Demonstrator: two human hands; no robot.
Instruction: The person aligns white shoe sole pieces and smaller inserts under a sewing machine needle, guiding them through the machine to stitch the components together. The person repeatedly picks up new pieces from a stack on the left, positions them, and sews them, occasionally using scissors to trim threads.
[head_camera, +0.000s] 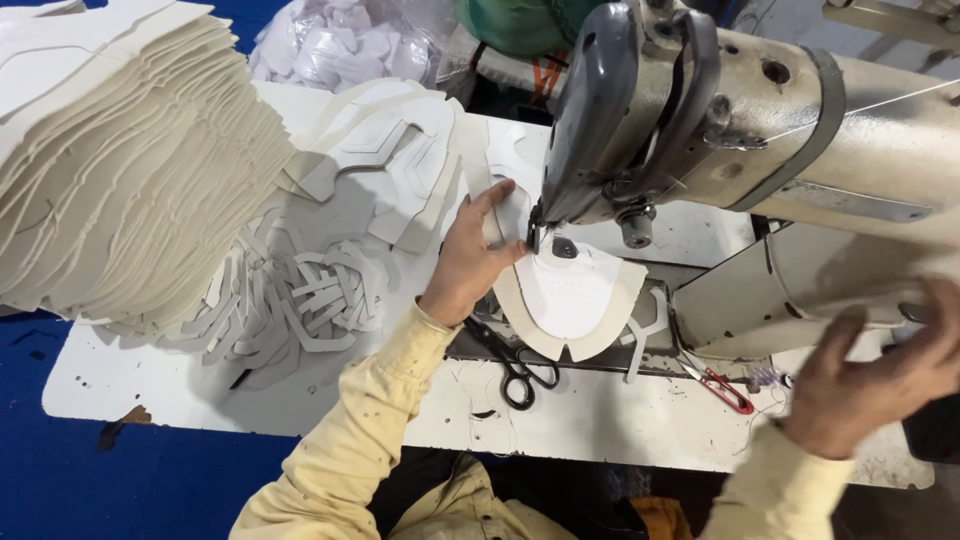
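we find the left hand (470, 262) pressed flat, fingers spread, on the white shoe-upper piece (572, 295), which lies on the table (150, 385) under the sewing machine (700, 110) head, just right of that hand. our right hand (870, 375) hovers released, blurred, well apart; long axis runs towards us, left hand nearer
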